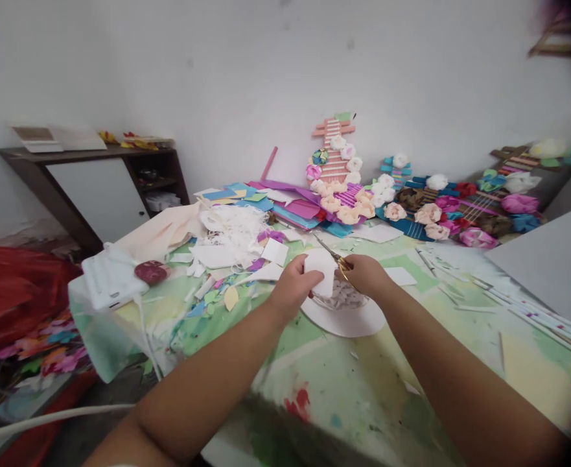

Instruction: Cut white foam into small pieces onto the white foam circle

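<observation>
My left hand (295,283) pinches a piece of white paper (320,271) between thumb and fingers. Gold-handled scissors (342,263) are gripped in my right hand (365,274), their blades pointing up and left beside the paper's right edge. Whether the blades touch the paper I cannot tell. Below both hands sits a round white base (346,326) with a ring of white crumpled material (343,296) on it, partly covered by the paper and my hands. A small white square card (275,251) lies left of the paper.
Shredded white strips (236,230) and coloured paper sheets (295,207) pile up at the back. Flower-decorated crafts (338,162) lean on the wall. A white device (110,279) with a cable stands at the left table edge; thin white sticks (542,318) lie right.
</observation>
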Motion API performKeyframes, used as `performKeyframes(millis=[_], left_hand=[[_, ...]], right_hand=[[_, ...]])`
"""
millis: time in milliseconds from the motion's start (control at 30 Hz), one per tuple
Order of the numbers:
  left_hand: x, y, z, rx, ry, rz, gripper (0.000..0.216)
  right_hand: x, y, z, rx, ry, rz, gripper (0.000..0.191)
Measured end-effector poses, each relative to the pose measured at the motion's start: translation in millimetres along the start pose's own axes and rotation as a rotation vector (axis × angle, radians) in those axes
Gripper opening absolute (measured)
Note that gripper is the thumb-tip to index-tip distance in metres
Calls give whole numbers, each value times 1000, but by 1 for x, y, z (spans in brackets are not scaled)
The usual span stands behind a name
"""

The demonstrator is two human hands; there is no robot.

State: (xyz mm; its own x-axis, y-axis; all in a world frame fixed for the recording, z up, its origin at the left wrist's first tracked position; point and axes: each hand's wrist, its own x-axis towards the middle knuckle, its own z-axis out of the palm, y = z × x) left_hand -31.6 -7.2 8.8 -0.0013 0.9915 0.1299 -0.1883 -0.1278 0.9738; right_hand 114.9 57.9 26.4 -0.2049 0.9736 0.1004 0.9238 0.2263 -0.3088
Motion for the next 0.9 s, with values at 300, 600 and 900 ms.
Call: performKeyframes(millis=[300,600,900], left_hand=[[-1,3,0,-67,-53,-18,19],[0,1,1,-211,-10,13,23],[-7,1,10,-179,-251,-164,30]], right_hand=[[-11,-4,-15,-30,79,101,37],[-75,6,-27,77,-54,-37,44],[-101,11,-19,-48,-107,-13,39]])
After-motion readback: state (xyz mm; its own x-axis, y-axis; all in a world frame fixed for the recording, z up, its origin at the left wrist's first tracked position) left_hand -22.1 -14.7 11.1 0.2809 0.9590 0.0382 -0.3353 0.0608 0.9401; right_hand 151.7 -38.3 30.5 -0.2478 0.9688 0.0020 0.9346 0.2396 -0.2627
